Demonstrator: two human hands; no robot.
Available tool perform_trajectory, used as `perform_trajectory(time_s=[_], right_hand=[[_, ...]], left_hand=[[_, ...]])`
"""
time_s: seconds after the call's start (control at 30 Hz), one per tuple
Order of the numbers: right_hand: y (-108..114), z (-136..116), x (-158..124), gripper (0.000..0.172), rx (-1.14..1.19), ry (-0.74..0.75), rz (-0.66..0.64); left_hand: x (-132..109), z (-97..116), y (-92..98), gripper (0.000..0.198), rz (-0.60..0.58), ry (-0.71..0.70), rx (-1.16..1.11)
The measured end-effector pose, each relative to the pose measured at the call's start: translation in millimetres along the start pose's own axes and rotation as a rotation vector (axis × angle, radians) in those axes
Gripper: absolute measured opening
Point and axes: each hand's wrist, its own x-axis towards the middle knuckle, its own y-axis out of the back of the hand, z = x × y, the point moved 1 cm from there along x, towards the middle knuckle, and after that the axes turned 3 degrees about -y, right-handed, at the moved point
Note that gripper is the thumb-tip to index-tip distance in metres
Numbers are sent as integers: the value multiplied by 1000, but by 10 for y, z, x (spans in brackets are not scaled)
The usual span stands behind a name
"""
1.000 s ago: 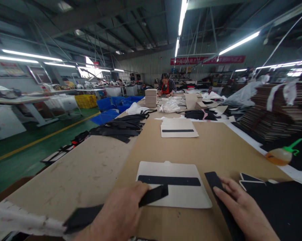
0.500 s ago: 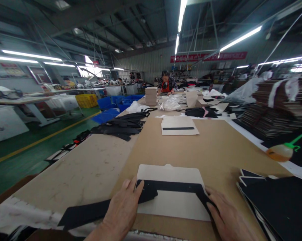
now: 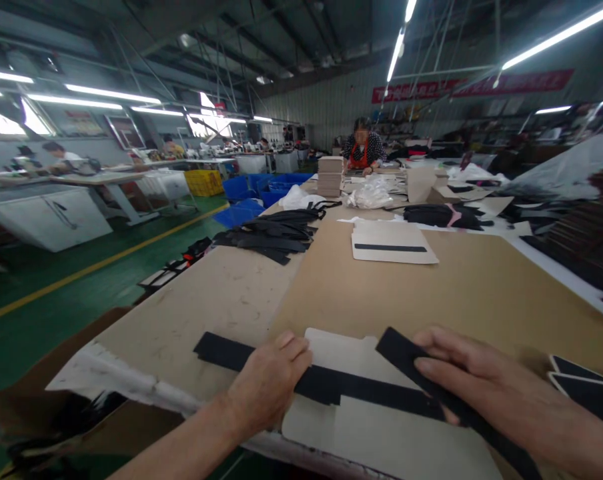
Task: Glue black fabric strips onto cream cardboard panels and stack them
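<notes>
A cream card template (image 3: 381, 433) with a long dark slot lies on the brown board at the near edge of the table. My left hand (image 3: 269, 387) rests palm down on one long black strip (image 3: 226, 353) that runs leftward off the card; its fingers lie flat on it. My right hand (image 3: 501, 393) presses its fingers on a second black strip (image 3: 406, 357) that slants across the card's right side. The two strips overlap near the card's middle.
A second cream card (image 3: 392, 243) lies farther up the brown board (image 3: 461, 287). A pile of black strips (image 3: 274, 237) sits at mid left. Black sheets (image 3: 586, 387) lie at the right edge. A person (image 3: 360, 143) works at the table's far end. Blue bins (image 3: 251, 193) stand on the green floor.
The view has swung left and come closer. My left hand has slid its strip onto the card. My right hand has brought the other strip up across the card's right side.
</notes>
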Motion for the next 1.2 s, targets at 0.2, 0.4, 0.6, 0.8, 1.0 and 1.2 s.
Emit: perform_trajectory(time_s=[0.2, 0.4, 0.6, 0.8, 1.0, 1.2], right_hand=[[-480, -472, 926, 11, 10, 5, -187], [-857, -379, 1310, 6, -71, 77, -211], [-907, -422, 1316, 6, -223, 111, -201], [-948, -396, 1304, 7, -309, 163, -160], [-979, -437, 1305, 8, -353, 144, -161], [-1019, -423, 1314, 11, -395, 152, -156]], left_hand=[[27, -78, -301, 51, 73, 10, -131], [-24, -122, -433, 53, 134, 3, -217], [-27, -113, -438, 43, 152, 4, -235], [-27, -102, -386, 42, 94, 30, -228], [-27, -106, -386, 42, 75, 20, -208], [-4, -99, -338, 41, 51, 66, -179]])
